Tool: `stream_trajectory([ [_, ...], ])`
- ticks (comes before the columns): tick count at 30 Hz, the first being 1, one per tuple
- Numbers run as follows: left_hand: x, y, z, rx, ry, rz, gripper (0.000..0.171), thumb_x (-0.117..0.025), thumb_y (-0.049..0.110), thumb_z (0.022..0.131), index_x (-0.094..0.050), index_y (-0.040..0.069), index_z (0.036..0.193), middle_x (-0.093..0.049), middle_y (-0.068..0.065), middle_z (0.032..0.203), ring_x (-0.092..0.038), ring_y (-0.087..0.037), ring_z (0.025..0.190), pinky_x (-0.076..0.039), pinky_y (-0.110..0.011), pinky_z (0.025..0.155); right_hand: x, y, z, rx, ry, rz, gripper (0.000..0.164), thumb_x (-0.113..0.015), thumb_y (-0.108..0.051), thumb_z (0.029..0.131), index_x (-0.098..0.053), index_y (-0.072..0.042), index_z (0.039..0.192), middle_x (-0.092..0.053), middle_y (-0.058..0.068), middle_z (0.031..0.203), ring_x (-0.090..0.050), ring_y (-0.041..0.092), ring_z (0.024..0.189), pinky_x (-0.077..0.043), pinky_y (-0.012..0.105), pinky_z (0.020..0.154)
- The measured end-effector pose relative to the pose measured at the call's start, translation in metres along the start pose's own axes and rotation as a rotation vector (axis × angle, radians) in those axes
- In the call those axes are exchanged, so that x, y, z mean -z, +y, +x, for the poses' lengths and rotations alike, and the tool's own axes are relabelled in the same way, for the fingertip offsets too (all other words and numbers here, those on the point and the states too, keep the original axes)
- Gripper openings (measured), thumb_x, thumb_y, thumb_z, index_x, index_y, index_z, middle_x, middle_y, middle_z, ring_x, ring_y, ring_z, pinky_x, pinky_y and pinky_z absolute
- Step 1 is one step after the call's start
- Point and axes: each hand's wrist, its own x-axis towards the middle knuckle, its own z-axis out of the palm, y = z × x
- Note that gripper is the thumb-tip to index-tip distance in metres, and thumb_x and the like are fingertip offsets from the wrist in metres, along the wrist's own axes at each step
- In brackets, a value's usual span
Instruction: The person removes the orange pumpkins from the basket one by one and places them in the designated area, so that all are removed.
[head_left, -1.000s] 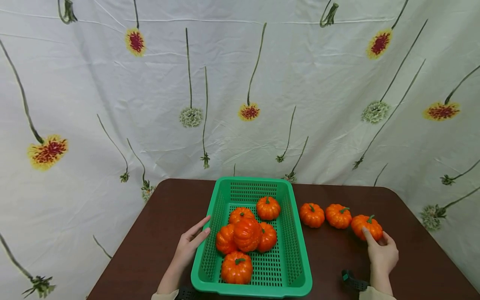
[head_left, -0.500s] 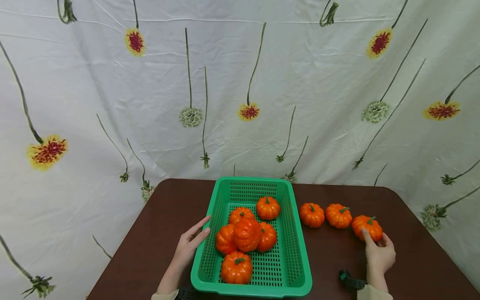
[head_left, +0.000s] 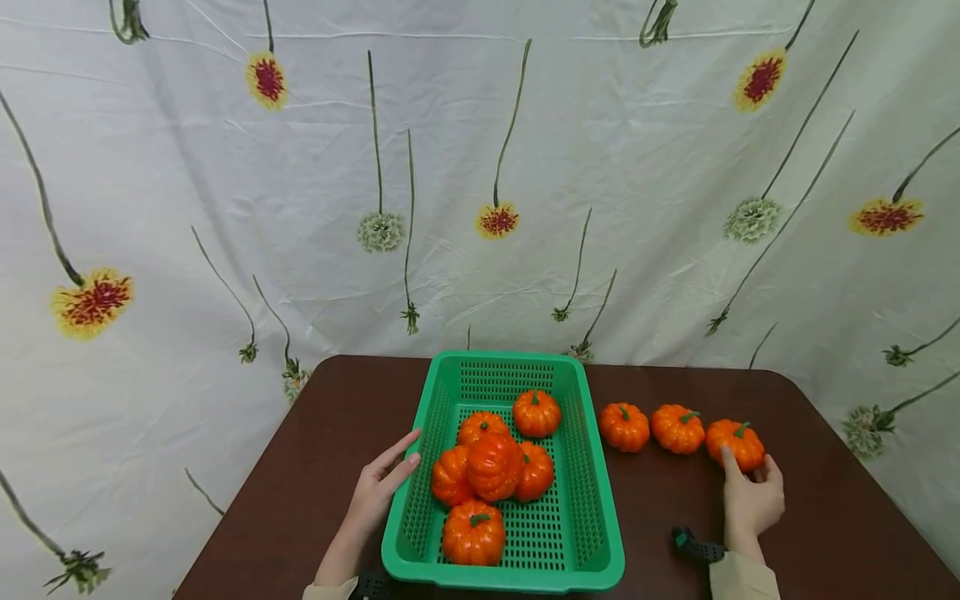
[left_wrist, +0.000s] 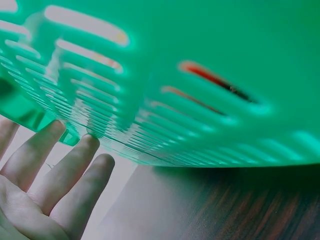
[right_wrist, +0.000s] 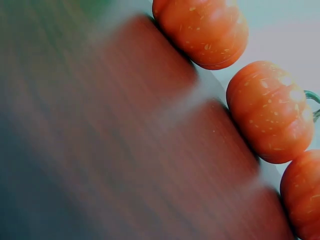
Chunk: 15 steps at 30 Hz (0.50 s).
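- Pumpkin (head_left: 737,444), lower right of the head view, pinched in the right hand (head_left: 753,502)
- Green basket (head_left: 504,581), bottom centre, holding six pumpkins (head_left: 495,467)
- Left hand (head_left: 375,485), fingers extended, beside its left edge

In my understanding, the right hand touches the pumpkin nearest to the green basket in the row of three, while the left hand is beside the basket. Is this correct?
Not quite: in the row of three, the right hand touches the pumpkin farthest from the green basket, as the head view shows. The left hand is indeed beside the basket.
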Motion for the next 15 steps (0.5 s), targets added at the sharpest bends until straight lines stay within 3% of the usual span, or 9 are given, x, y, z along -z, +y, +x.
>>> stream_trajectory([
  [5, 0.0, -0.001, 0.001, 0.007, 0.0, 0.004, 0.043, -0.056, 0.011, 0.095, -0.05, 0.005, 0.137, -0.045, -0.008, 0.14, -0.049, 0.0, 0.115, -0.044, -0.023, 0.089, -0.01, 0.001, -0.002, 0.067, 0.064, -0.025, 0.082, -0.067, -0.046, 0.082, -0.034, -0.003, 0.145, -0.038, 0.02, 0.144, -0.039, 0.033, 0.128, -0.035, 0.038, 0.103],
  [8, 0.0, -0.001, 0.001, 0.007, 0.001, 0.007, 0.043, -0.056, 0.012, 0.095, -0.05, 0.006, 0.137, -0.045, -0.008, 0.14, -0.05, -0.002, 0.114, -0.045, -0.023, 0.088, -0.014, 0.003, 0.004, 0.08, 0.086, -0.072, 0.082, -0.062, -0.05, 0.084, -0.034, -0.003, 0.145, -0.039, 0.021, 0.142, -0.041, 0.037, 0.125, -0.036, 0.046, 0.101],
  [15, 0.0, -0.001, 0.001, -0.02, 0.001, -0.011, 0.042, -0.055, 0.009, 0.095, -0.05, 0.002, 0.136, -0.048, -0.005, 0.139, -0.051, -0.001, 0.114, -0.045, -0.022, 0.087, -0.018, 0.008, 0.018, 0.12, 0.098, -0.138, 0.082, -0.062, -0.052, 0.084, -0.036, -0.001, 0.144, -0.044, 0.024, 0.138, -0.047, 0.041, 0.117, -0.037, 0.051, 0.098],
])
